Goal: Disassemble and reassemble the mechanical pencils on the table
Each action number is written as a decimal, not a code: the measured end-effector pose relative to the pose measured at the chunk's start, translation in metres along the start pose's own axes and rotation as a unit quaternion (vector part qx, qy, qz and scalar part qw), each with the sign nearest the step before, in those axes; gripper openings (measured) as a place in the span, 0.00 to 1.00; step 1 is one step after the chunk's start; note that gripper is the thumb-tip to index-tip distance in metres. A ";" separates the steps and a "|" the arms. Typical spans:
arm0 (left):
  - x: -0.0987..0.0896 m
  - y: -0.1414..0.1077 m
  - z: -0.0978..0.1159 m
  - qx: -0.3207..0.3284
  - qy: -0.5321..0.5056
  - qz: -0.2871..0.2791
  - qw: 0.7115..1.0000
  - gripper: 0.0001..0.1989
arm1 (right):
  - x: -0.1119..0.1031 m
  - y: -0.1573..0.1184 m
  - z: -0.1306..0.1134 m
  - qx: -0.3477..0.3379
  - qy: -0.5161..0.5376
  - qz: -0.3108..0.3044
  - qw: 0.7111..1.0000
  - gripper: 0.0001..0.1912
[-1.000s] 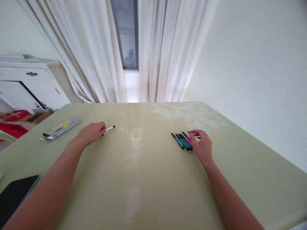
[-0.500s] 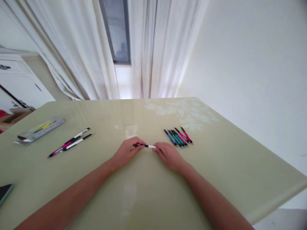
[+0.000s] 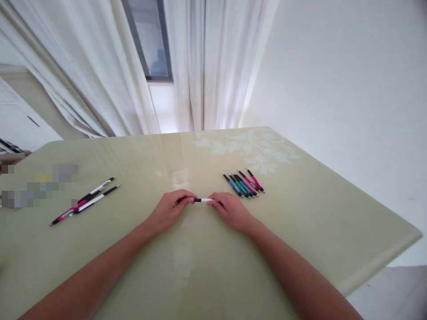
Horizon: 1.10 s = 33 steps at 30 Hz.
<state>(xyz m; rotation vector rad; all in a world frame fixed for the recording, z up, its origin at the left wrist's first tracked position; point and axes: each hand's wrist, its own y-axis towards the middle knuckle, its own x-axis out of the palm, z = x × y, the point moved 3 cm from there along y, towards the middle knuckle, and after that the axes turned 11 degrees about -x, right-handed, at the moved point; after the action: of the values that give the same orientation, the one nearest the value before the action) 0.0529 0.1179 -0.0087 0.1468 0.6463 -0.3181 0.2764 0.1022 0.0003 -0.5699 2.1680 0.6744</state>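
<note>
Between my two hands a black-and-white pen [image 3: 202, 200] lies level, just above or on the tabletop. My left hand [image 3: 172, 206] pinches its black end, and the fingers of my right hand [image 3: 231, 210] close around the white end. Both of the pen's tips are covered by fingers. Beyond my right hand lies a row of several pens [image 3: 244, 183] with blue, green, purple and pink barrels and black grips. To the left of my left hand rests a loose group of pens [image 3: 87, 202], white-and-black and pink-and-black.
A pale green, glossy table [image 3: 196, 262] with a white floral pattern fills the lower view. At its left side a box [image 3: 40, 186] is blurred by pixelation. Behind stand white curtains [image 3: 223, 66] and a window [image 3: 150, 40]; a white wall [image 3: 340, 89] rises on the right.
The whole view has shifted, so the table and pens appear slightly further left. Both hands keep their grip on the black-and-white pen, with slightly more of its black part showing.
</note>
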 end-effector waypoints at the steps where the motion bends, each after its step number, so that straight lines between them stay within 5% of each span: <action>1: 0.001 -0.001 0.002 0.010 0.006 0.000 1.000 0.15 | -0.002 0.000 -0.001 0.013 0.036 0.006 0.999 0.18; 6: 0.006 -0.007 0.008 0.060 0.056 0.004 0.997 0.15 | -0.006 -0.001 -0.004 0.038 0.149 0.005 0.988 0.17; 16: 0.005 -0.004 0.002 -0.031 0.040 -0.030 0.998 0.25 | -0.001 0.000 -0.004 0.022 0.165 0.011 0.986 0.17; 23: -0.001 -0.002 0.001 -0.038 -0.017 0.003 0.999 0.19 | -0.004 0.002 0.002 0.047 0.167 0.053 0.983 0.18; 33: 0.002 -0.005 -0.002 -0.091 -0.042 0.008 0.995 0.29 | -0.001 0.001 -0.002 0.042 0.152 0.036 0.987 0.14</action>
<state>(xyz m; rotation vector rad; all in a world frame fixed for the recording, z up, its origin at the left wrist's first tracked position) 0.0517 0.1129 -0.0118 -0.0348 0.5872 -0.2473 0.2748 0.1015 0.0024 -0.5831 2.4997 0.5577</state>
